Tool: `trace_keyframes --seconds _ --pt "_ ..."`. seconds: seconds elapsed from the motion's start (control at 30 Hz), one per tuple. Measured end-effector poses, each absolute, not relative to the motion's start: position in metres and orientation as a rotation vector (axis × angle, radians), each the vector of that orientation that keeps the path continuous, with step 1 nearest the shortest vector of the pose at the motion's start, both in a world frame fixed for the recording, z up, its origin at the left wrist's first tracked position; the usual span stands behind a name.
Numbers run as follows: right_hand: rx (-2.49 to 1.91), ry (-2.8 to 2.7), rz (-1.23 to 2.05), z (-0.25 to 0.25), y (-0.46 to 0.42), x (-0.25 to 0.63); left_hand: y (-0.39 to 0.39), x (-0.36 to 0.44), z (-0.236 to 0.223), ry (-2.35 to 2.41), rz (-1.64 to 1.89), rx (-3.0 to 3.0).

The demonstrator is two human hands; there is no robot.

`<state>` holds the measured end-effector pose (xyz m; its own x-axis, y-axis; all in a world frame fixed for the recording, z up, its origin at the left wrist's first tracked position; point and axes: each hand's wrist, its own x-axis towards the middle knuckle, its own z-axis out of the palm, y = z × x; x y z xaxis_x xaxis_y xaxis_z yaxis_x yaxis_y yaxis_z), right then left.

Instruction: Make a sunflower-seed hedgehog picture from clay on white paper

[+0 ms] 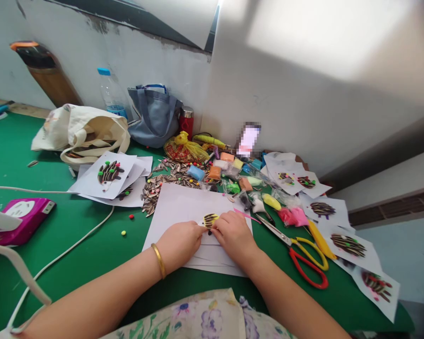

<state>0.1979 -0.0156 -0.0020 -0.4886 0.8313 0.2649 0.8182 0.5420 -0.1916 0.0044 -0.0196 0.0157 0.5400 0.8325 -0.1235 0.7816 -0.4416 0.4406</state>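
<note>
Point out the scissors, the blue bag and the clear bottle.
Scissors point(281, 235): head view, on the blades.
Blue bag point(141, 130): head view, on the lower front.
Clear bottle point(103, 71): head view, on the cap.

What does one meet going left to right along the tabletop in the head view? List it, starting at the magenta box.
Magenta box → left-side stack of decorated cards → left hand → right hand → scissors → lowest decorated card at the right edge.
</note>
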Motion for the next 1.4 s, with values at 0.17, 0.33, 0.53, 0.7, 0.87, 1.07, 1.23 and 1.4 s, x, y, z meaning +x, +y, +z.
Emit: trace_keyframes --seconds 0.17,0.33,0.53,0.7,0.87,1.07,1.23,1.4 --pt "-1.344 -2.382 0.124 0.003 -0.016 0.203 -0.014 0.000 0.019 1.311 0.406 2.136" --pt "-1.255 -2.229 0.222 0.016 -0.021 0.202 -0.010 -0.001 0.024 1.068 0.678 1.298" --pt "-1.157 -2.163 0.355 0.025 -0.029 0.190 -0.012 0.001 0.026 0.821 0.606 0.783" --pt "-1.150 -2.181 0.515 0.024 -0.032 0.180 -0.019 0.007 0.029 0.772 0.488 0.839" --pt "-1.136 -2.066 0.650 0.022 -0.032 0.179 -0.021 0.011 0.028 0.838 0.519 0.903" --pt "-1.307 -1.876 0.624 0.019 -0.019 0.203 -0.012 0.007 0.029 1.020 0.741 0.913" --pt "-1.366 -2.047 0.457 0.006 -0.003 0.222 -0.008 0.005 0.029 1.069 0.794 0.860" --pt "-1.484 -2.190 0.414 0.002 0.000 0.220 -0.007 0.004 0.025 1.066 0.794 0.866"
